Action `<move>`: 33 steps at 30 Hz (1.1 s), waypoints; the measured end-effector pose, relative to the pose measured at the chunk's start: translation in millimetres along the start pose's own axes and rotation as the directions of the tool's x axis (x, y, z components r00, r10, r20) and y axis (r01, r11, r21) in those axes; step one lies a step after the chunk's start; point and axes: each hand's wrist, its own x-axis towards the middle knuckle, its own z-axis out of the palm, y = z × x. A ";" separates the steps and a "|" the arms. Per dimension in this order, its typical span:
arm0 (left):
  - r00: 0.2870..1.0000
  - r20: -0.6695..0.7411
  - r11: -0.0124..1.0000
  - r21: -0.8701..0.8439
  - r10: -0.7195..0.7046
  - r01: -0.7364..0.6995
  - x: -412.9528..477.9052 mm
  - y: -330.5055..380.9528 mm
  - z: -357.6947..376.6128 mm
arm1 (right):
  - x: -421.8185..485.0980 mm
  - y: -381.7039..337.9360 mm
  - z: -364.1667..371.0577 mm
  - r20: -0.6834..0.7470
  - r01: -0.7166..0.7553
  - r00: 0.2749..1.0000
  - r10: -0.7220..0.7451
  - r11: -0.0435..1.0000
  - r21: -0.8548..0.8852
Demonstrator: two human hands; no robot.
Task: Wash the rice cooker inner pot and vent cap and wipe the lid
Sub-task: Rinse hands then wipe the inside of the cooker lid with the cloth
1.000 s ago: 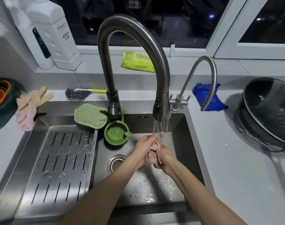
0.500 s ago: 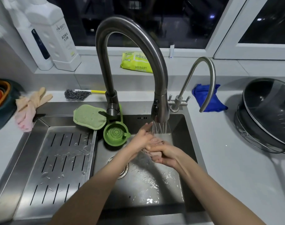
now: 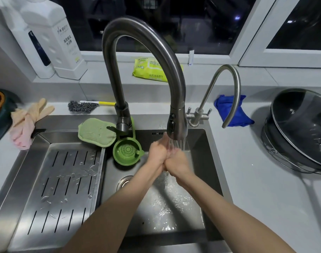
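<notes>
Both of my hands are bunched together under the running spray of the tall faucet point(image 3: 177, 125), over the steel sink point(image 3: 209, 161). My left hand point(image 3: 157, 152) and my right hand point(image 3: 178, 161) press knuckle to knuckle, fingers curled. They grip a small pinkish cloth point(image 3: 171, 152), of which only a sliver shows between them. Water splashes on the sink floor below my wrists. No rice cooker pot, vent cap or lid shows in this view.
A green strainer point(image 3: 127, 152) and a green sponge point(image 3: 96, 132) sit by the faucet base. A slotted drain tray point(image 3: 61, 189) fills the sink's left half. On the right counter are a thin second faucet point(image 3: 229, 92), a blue cloth point(image 3: 232, 114) and a lidded wok point(image 3: 302, 128). Rubber gloves point(image 3: 26, 123) lie left.
My hands have shifted from wringing the cloth one above the other to fists side by side, closer under the spray. Less of the cloth shows now.
</notes>
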 end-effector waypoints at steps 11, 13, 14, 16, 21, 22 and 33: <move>0.967 -0.240 0.997 0.023 0.079 -0.076 20.6 25.6 -94.8 | -12.9 16.7 -40.4 0.389 -0.479 0.878 0.281 0.528 0.701; 0.936 -0.322 0.989 0.038 0.145 -0.140 23.9 31.8 -105.8 | -15.8 13.8 -38.6 0.410 -0.492 0.870 0.275 0.417 0.764; 0.925 -0.340 0.985 0.060 0.171 -0.160 25.5 33.6 -109.4 | -15.3 13.6 -37.6 0.408 -0.480 0.876 0.259 0.372 0.795; 0.908 -0.354 0.974 0.120 0.223 -0.193 27.4 34.3 -115.2 | -13.1 13.5 -34.3 0.404 -0.464 0.883 0.240 0.309 0.830; 0.880 -0.335 0.926 0.286 0.336 -0.245 34.5 44.6 -121.7 | -11.9 11.6 -31.1 0.426 -0.466 0.883 0.196 0.272 0.842; 0.881 -0.342 0.929 0.291 0.326 -0.231 38.2 48.2 -122.4 | -13.2 11.0 -30.7 0.429 -0.462 0.886 0.174 0.267 0.846; 0.884 0.465 0.982 0.146 0.038 -0.118 -34.1 8.8 -82.0 | -55.1 -6.6 18.9 0.713 -0.701 0.691 0.118 0.348 0.623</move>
